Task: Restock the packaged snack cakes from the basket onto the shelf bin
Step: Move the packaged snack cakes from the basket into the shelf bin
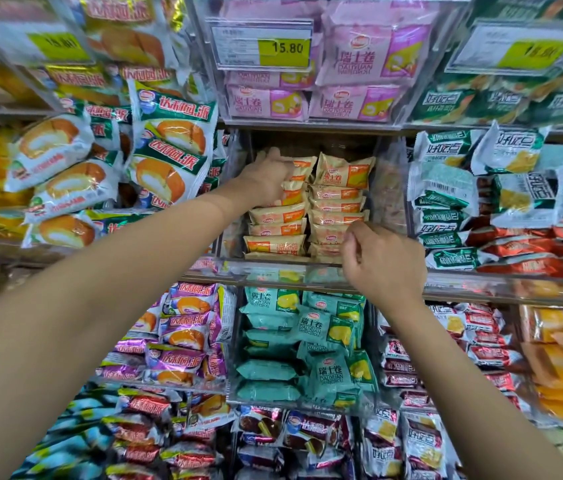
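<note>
A clear plastic shelf bin (273, 268) in the middle of the shelving holds two stacks of beige-and-orange snack cake packs (337, 202). My left hand (266, 178) reaches deep into the bin and rests on the top packs of the left stack (275, 230), fingers spread over them. My right hand (382, 261) is at the bin's front right, fingers curled, pinching the edge of a lower pack in the right stack. The basket is out of view.
Pink snack cake packs (356, 60) fill the bin above, behind a 15.80 price tag (262, 46). Teal packs (311, 341) fill the bin below. Bins of green-white pie packs (166, 140) sit left, green and red packs (501, 209) right.
</note>
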